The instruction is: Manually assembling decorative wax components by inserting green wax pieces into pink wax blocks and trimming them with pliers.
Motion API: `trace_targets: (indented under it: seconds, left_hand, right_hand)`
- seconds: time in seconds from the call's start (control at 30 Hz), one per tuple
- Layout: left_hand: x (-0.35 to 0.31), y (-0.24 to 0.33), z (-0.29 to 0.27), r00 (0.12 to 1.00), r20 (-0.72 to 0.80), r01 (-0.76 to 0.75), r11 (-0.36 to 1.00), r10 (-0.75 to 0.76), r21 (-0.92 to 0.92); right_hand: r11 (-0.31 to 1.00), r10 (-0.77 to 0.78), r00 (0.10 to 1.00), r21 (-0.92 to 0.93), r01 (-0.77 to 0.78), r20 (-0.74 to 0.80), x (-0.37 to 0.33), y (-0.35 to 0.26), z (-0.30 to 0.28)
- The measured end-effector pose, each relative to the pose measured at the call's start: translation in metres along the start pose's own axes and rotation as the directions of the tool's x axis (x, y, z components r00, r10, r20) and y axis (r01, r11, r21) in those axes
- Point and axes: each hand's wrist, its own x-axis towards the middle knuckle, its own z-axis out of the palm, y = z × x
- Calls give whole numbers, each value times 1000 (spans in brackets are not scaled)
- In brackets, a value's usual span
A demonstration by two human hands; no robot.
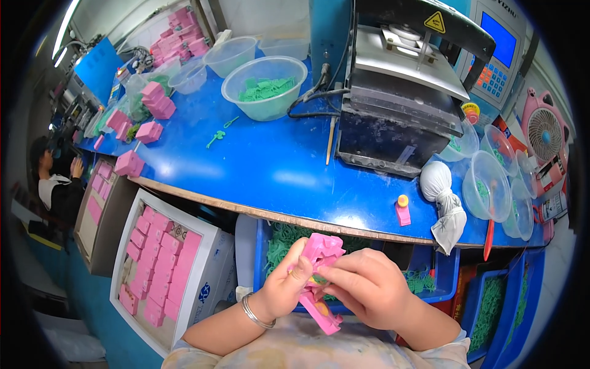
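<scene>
Pink moulded plastic toy piece (321, 280), long and angular, held at lower centre of frame, below the near edge of the blue worktop (258, 166). Left hand (284, 288) closed around its left side, thumb pressed on the upper part; silver bangle (255, 312) on that wrist. Right hand (367, 288) closed over its right side, fingers curled across the middle; lower end of the piece protruding beneath both hands. Small yellow part visible between the fingers, kind not discernible. Behind the hands, blue bin of green plastic parts (283, 237). At lower left, white carton of pink pieces in rows (161, 261). On the worktop: clear bowl of green parts (265, 88) at upper centre, grey press machine (402, 92) at upper right, white cloth bundle (444, 200) right of centre.
</scene>
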Motion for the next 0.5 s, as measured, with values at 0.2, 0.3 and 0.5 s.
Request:
trace_targets:
  seconds: [0.2,0.3,0.5]
  left_hand:
    - [-2,2,-1,997,66,50,999,-51,11]
    - [-3,4,1,996,78,38,999,-38,2]
    - [-3,6,2,995,90,41,999,-41,-2]
  right_hand:
    - [999,-33,999,-20,32,-43,-6,4,5]
    - [1000,-26,996,-18,25,-80,-8,4,7]
    - [997,53,991,64,-46,-120,-14,1,6]
